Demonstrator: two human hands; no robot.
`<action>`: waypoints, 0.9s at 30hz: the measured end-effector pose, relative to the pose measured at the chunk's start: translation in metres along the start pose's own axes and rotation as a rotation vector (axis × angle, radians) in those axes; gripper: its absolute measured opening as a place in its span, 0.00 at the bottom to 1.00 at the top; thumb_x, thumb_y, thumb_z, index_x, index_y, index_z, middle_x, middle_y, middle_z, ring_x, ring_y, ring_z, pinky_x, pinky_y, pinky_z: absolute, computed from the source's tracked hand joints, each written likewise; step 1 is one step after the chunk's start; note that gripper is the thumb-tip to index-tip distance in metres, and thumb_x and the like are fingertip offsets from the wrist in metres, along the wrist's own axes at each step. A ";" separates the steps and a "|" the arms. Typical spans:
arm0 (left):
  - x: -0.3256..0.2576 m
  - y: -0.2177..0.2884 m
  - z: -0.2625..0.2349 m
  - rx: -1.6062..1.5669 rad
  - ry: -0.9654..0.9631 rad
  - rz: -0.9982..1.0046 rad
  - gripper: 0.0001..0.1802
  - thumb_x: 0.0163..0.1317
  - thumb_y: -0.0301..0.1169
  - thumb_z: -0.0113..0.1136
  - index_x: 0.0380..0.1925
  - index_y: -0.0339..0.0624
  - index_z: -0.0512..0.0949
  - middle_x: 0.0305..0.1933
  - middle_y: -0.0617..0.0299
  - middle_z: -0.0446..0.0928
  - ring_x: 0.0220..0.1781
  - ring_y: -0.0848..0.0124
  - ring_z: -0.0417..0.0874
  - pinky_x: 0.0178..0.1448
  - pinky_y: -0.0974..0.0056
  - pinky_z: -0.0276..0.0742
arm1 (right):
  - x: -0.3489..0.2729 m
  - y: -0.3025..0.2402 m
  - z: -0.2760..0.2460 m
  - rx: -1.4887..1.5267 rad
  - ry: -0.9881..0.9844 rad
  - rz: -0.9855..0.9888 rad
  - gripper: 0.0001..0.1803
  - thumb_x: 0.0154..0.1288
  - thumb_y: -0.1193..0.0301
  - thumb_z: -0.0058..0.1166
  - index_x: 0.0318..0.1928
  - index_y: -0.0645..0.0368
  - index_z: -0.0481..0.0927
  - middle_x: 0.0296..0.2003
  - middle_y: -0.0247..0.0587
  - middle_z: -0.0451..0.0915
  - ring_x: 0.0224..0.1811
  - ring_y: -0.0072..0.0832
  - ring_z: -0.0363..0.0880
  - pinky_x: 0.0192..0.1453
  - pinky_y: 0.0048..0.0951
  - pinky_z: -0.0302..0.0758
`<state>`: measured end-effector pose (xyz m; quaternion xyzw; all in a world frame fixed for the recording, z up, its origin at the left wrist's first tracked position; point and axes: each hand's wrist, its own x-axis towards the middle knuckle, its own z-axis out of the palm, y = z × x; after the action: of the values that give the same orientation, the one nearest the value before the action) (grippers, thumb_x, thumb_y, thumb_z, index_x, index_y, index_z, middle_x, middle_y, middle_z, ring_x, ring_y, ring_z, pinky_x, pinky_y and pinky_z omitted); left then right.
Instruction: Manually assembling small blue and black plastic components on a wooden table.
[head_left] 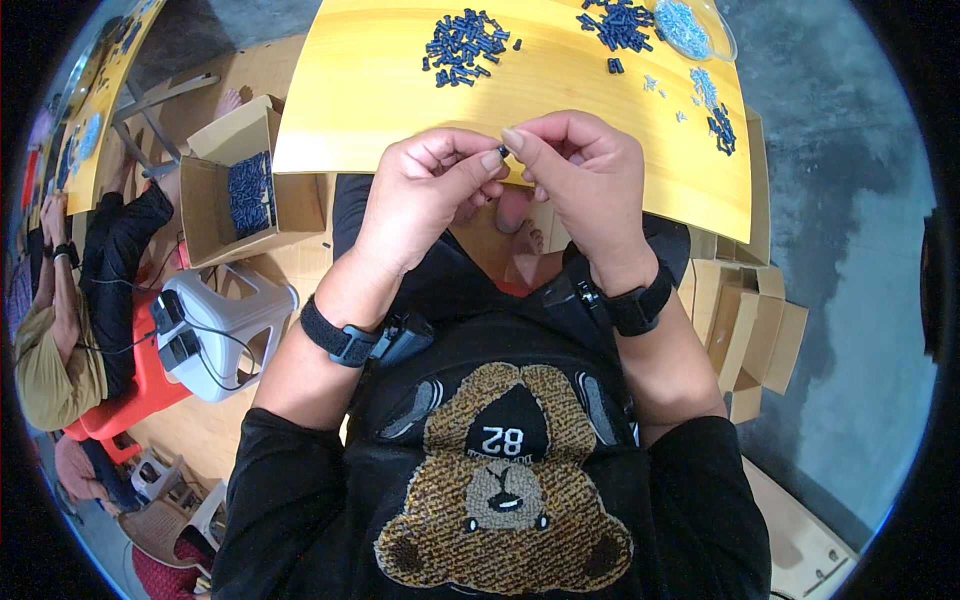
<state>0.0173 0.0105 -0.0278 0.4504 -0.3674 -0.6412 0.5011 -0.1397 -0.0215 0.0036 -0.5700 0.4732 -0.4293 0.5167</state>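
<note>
Two hands meet just above the near edge of a yellow tabletop point(400, 100), which bends with the lens and carries loose stock. One heap of small dark blue parts point(463, 45) lies at centre top, a second dark blue heap point(618, 22) sits to its right, touching a clear dish of pale pieces point(690, 25). A thin scatter of pale and blue bits point(705, 100) runs down the table's right side. Floor is grey concrete point(830, 200) on the right. To the left, an open cardboard box point(245, 190) holds more blue parts; a white plastic stool point(235, 320) stands just below it, and flat cartons point(755, 330) lie at the table's right. Another person, seated on a red stool point(120, 400), occupies the left rim.

Left hand point(425, 195): forearm rises from lower left, wrist banded in black, fingers curled, thumb and forefinger closed to a pinch. Right hand point(585, 175): mirror pose, wrist likewise banded, forefinger tip bent down to meet the left. Between the fingertips sits one tiny dark part point(503, 150), pinched from both sides, held in air just before the table edge. Whether it is one piece or two joined, cannot tell.
</note>
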 end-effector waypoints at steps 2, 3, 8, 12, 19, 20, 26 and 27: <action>0.000 0.000 0.001 0.009 0.013 0.009 0.07 0.61 0.25 0.58 0.39 0.37 0.79 0.32 0.62 0.81 0.31 0.77 0.80 0.35 0.75 0.73 | -0.001 0.000 0.003 0.010 -0.005 -0.008 0.06 0.57 0.74 0.61 0.29 0.65 0.81 0.23 0.32 0.79 0.24 0.14 0.75 0.28 0.17 0.72; 0.000 0.000 0.001 0.042 0.020 0.031 0.07 0.60 0.25 0.59 0.38 0.37 0.79 0.31 0.63 0.81 0.30 0.78 0.79 0.35 0.75 0.73 | -0.003 0.000 0.006 0.013 0.005 -0.013 0.06 0.57 0.74 0.61 0.29 0.65 0.81 0.23 0.33 0.80 0.24 0.14 0.75 0.28 0.17 0.72; 0.000 -0.001 0.001 0.073 0.034 0.066 0.06 0.60 0.25 0.59 0.36 0.37 0.79 0.30 0.65 0.80 0.29 0.80 0.77 0.35 0.75 0.72 | -0.004 0.005 0.009 -0.036 0.032 -0.046 0.06 0.56 0.74 0.61 0.29 0.66 0.81 0.23 0.35 0.80 0.24 0.16 0.75 0.28 0.18 0.73; 0.000 -0.001 0.003 0.068 0.031 0.053 0.06 0.60 0.25 0.59 0.36 0.37 0.79 0.30 0.65 0.80 0.29 0.80 0.77 0.34 0.76 0.72 | -0.006 0.009 0.009 -0.072 0.063 -0.089 0.06 0.56 0.74 0.61 0.29 0.66 0.82 0.23 0.37 0.80 0.24 0.17 0.76 0.29 0.19 0.73; 0.002 0.002 0.007 0.031 -0.015 0.002 0.06 0.62 0.26 0.57 0.37 0.36 0.79 0.31 0.64 0.80 0.30 0.79 0.78 0.36 0.74 0.73 | -0.010 0.012 0.004 -0.018 0.076 -0.104 0.05 0.57 0.75 0.59 0.33 0.66 0.82 0.27 0.37 0.80 0.27 0.19 0.77 0.31 0.19 0.73; 0.002 0.003 0.007 0.032 -0.015 0.004 0.06 0.62 0.26 0.57 0.37 0.36 0.79 0.31 0.64 0.80 0.30 0.79 0.78 0.36 0.74 0.73 | -0.010 0.015 0.005 -0.017 0.076 -0.106 0.05 0.57 0.75 0.59 0.33 0.66 0.82 0.27 0.37 0.80 0.27 0.19 0.77 0.31 0.19 0.73; 0.005 0.010 0.012 -0.079 0.034 -0.113 0.07 0.63 0.28 0.56 0.37 0.37 0.79 0.33 0.62 0.81 0.33 0.77 0.79 0.39 0.73 0.75 | -0.010 0.017 0.001 -0.229 0.015 -0.368 0.12 0.53 0.78 0.58 0.40 0.66 0.78 0.30 0.41 0.76 0.29 0.24 0.77 0.31 0.21 0.73; 0.005 0.011 0.012 -0.109 0.052 -0.160 0.07 0.63 0.29 0.55 0.37 0.37 0.79 0.34 0.61 0.81 0.34 0.76 0.80 0.40 0.72 0.76 | -0.011 0.014 0.000 -0.301 0.005 -0.398 0.14 0.51 0.79 0.58 0.41 0.65 0.77 0.30 0.42 0.75 0.29 0.27 0.76 0.31 0.23 0.74</action>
<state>0.0088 0.0029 -0.0148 0.4667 -0.2819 -0.6863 0.4814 -0.1426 -0.0105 -0.0104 -0.7216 0.4115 -0.4484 0.3300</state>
